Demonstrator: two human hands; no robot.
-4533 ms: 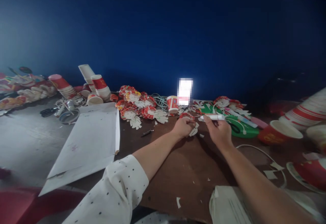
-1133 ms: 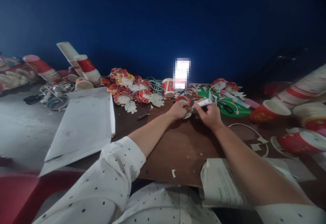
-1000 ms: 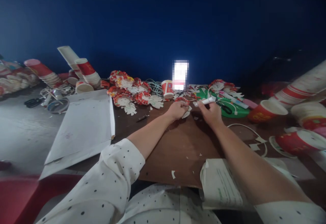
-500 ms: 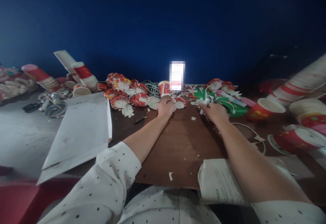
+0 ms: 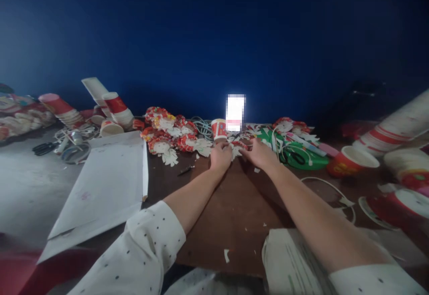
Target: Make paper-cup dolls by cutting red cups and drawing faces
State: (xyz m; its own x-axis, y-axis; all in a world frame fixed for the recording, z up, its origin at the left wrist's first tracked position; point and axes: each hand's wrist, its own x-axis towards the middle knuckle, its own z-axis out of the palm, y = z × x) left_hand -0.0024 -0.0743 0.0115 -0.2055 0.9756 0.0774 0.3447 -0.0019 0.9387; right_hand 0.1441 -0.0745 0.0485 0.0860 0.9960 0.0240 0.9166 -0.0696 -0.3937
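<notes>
Red crinkled paper [image 5: 239, 144] lies between left hand [image 5: 221, 155] and right hand [image 5: 262, 154].

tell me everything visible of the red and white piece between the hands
The red and white piece looks like cut paper: a red band along its far side, white parts nearer. It lies on the brown table. The right hand is at its right end, fingertips apparently touching it; the left hand is close on its left, contact unclear. Finer detail is blurred.
</notes>
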